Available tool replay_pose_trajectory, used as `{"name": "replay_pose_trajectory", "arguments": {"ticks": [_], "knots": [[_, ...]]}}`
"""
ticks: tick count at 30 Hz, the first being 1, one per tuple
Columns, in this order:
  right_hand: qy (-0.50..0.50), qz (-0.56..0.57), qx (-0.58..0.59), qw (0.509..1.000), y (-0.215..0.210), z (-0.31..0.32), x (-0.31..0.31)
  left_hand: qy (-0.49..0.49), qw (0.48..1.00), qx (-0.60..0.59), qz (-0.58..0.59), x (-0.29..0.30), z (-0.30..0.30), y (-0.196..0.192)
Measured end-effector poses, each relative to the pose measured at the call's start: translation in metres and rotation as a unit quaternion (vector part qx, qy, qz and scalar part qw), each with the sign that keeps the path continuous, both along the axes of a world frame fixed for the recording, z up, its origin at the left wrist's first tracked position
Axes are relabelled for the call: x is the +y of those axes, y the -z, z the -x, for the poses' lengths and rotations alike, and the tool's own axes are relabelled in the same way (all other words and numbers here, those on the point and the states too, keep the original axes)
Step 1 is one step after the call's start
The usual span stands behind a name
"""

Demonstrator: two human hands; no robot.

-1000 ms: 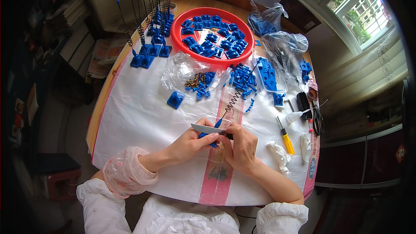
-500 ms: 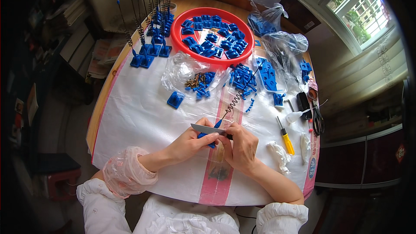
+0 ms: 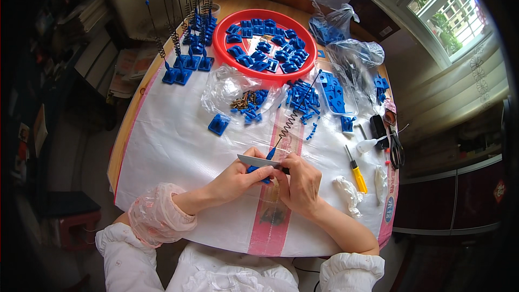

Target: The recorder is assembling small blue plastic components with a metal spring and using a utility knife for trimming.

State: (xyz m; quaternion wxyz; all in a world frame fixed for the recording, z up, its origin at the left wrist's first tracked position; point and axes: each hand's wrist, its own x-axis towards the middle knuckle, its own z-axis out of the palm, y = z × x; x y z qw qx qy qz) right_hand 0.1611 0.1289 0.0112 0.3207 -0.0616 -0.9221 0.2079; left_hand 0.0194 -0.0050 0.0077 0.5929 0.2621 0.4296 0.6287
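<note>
Holding the blue part [image 3: 271,153] narrowly over the sheet [image 3: 167,151], the left hand [image 3: 235,177] is facing the right hand [image 3: 301,181], which is gripping the knife [image 3: 258,160]. The knife is crossing the part close to the left thumb [image 3: 263,172], so too much pressing could be making it slip and cut. The spring [image 3: 287,127] is leaning toward the pins [image 3: 300,96] and could be snagging if turned.

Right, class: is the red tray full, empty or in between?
In between: blue parts lie in the red tray, bare patches showing.
</note>
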Motion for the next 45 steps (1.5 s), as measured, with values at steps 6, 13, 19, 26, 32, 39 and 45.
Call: {"name": "replay_pose_trajectory", "arguments": {"ticks": [6,13,19,26,32,39,45], "knots": [[-0.002,0.003,0.000,1.000,0.0001,0.0000,0.0001,0.002,1.000,-0.023,0.000,0.0002,-0.0001,0.0005],[0.001,-0.014,0.002,1.000,0.0003,-0.0003,-0.0010,0.009,1.000,-0.030,-0.003,-0.0009,0.0020,0.0046],[-0.001,-0.019,0.003,1.000,-0.0003,-0.0007,-0.0004,0.008,0.999,-0.030,-0.010,-0.0004,0.0024,0.0056],[0.002,-0.022,0.012,1.000,-0.0003,-0.0003,-0.0002,0.008,1.000,-0.011,-0.007,-0.0007,0.0028,0.0012],[0.003,-0.022,0.005,1.000,-0.0014,-0.0002,-0.0001,-0.011,1.000,0.003,0.006,0.0004,0.0007,0.0027],[0.000,-0.015,-0.002,1.000,-0.0019,-0.0003,-0.0008,-0.009,1.000,-0.014,0.002,0.0005,-0.0004,0.0011],[-0.002,-0.010,-0.006,1.000,-0.0034,0.0003,-0.0013,-0.001,1.000,-0.003,-0.008,0.0003,0.0005,0.0026]]}}
